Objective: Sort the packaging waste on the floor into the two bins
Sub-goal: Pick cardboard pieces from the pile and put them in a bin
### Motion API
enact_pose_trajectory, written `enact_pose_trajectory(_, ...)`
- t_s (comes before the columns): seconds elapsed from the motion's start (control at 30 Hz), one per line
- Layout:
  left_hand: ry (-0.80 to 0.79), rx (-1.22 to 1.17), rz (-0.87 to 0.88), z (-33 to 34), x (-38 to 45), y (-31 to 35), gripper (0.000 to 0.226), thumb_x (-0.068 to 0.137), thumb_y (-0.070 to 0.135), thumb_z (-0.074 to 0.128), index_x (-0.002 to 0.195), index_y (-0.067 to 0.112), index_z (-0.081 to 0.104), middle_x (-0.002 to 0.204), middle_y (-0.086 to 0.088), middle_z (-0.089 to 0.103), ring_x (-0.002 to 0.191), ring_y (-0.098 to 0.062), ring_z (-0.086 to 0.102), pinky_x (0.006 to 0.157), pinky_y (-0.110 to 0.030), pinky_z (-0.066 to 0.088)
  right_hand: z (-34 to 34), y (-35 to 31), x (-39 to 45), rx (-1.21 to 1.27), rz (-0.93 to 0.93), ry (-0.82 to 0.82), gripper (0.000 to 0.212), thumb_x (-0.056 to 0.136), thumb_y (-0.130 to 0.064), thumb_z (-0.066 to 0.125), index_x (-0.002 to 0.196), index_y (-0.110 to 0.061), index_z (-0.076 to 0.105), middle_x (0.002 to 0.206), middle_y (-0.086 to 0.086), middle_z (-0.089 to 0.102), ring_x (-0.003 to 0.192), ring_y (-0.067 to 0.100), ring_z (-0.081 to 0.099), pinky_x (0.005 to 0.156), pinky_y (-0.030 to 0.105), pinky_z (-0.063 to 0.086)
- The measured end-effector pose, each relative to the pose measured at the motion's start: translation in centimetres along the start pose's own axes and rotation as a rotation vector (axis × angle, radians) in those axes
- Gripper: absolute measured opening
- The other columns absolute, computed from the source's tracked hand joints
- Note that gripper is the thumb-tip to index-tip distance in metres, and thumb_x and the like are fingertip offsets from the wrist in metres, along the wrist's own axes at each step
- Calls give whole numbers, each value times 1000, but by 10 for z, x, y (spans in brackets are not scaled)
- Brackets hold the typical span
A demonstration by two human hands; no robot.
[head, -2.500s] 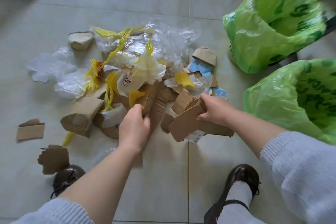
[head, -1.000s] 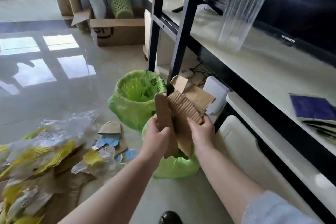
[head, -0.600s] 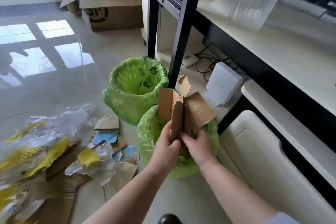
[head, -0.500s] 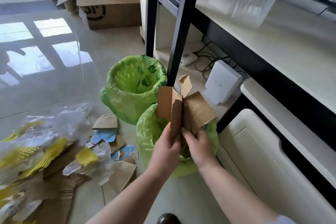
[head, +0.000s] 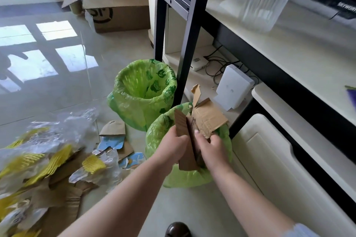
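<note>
Both hands hold a bundle of brown cardboard pieces [head: 207, 119] upright over the mouth of the near green-bagged bin [head: 156, 132]. My left hand [head: 173, 146] grips the bundle's left side and my right hand [head: 209, 147] its right side. The bundle's lower end dips into the bin opening. A second green-bagged bin [head: 142, 90] stands just behind, open, with nothing visible inside. The pile of packaging waste [head: 48, 163] lies on the floor at the left: clear plastic film, yellow foam netting and cardboard scraps.
A black frame leg [head: 189, 32] rises between the bins. A white cabinet [head: 285, 175] and shelf run along the right, with a white box [head: 234, 86] and cables underneath. A cardboard box [head: 119, 13] sits at the back. My dark shoe [head: 178, 230] is at the bottom edge.
I picked cardboard out of the pile with both hands, turned to the bins and brought it over the near one. In the last half second the bundle has sunk lower into the bin's mouth.
</note>
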State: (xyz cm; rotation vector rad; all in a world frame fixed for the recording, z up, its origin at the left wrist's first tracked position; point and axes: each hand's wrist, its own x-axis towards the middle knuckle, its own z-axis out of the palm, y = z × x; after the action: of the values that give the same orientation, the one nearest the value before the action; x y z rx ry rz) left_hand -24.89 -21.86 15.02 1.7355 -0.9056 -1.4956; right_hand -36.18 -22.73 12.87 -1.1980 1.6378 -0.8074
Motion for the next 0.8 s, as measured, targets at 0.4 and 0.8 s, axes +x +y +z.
enact_pose_trajectory(0.4,-69,-281,-97,-7,29,-23,31,91,0,46,106,22,62,99,-12,72,82,-27,69,79,-47,57,17,16,14,-85,99,-37,32,93,-36,52,89,-8,66,75,0,61,78,22,57,64,25,40)
enact_pose_trajectory(0.8,-21,52,47,-90,-1,15,43,90,21,61,131,22,51,117,2,66,102,-11,64,84,-32,51,26,-27,-16,-90,-539,165,42,91,-20,58,133,-20,51,138,-9,46,128,-4,37,102,0,24)
